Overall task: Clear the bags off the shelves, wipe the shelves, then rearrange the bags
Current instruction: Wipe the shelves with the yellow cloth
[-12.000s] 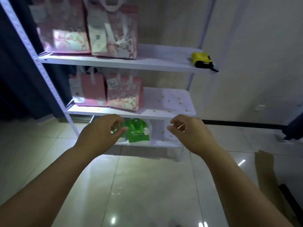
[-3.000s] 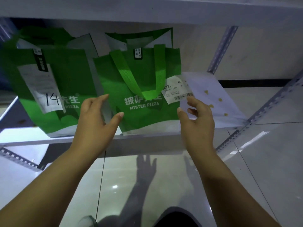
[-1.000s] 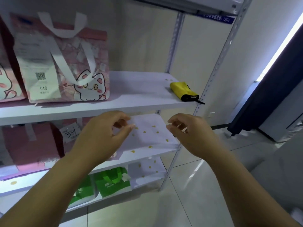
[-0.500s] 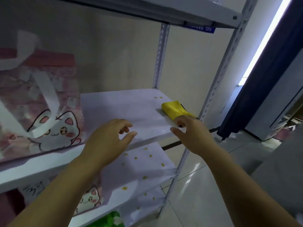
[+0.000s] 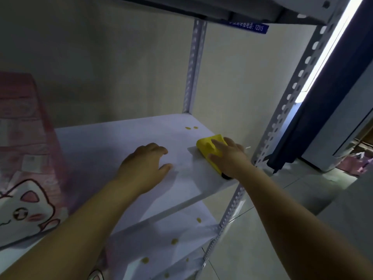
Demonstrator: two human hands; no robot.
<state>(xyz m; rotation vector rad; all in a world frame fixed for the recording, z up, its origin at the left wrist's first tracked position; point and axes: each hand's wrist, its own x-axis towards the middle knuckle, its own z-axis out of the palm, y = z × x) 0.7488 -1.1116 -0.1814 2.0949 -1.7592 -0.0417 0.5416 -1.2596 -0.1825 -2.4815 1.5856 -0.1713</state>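
Fingers [image 5: 217, 142] of the right hand [image 5: 230, 158] grip the yellow cloth [image 5: 204, 147] beside a perforated post [image 5: 280, 116]. Left hand [image 5: 145, 164] loosely bent, holding nothing; a pink cat bag [image 5: 24, 158] stands left on the shelf [image 5: 113, 142].

Pink cat-print bag [image 5: 24, 158] upright at left of white shelf [image 5: 121, 142] — yellow cloth [image 5: 204, 146] at right edge

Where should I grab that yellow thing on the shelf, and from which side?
Grip the yellow bundle across its narrow width, near the middle, from above and the front. It lies flat and long at the shelf's front right corner, with the upright post close on its right, so top and left side are open. The right hand lies over it that way.
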